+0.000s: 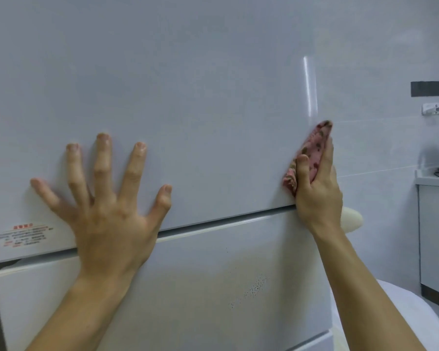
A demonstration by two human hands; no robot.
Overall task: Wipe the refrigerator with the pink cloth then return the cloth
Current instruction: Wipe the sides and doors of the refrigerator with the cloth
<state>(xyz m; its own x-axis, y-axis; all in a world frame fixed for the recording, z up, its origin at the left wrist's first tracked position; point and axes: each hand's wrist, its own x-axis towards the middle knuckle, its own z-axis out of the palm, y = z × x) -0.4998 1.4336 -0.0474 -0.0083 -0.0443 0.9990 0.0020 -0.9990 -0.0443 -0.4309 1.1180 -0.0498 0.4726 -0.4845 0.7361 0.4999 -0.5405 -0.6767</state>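
Note:
The white refrigerator (200,84) fills most of the head view, with a seam between its upper door and a lower door (213,287). My left hand (107,211) lies flat on the upper door near its bottom edge, fingers spread wide. My right hand (317,188) holds the pink patterned cloth (313,148) against the door's right edge, thumb on the front face and fingers wrapped round the side. Part of the cloth is hidden under the hand.
A red-lettered label (23,235) is stuck at the upper door's lower left corner. The lower door has small dark specks (254,287). To the right are a tiled wall, a wall rack (437,108), and a white counter (433,181) with dark items.

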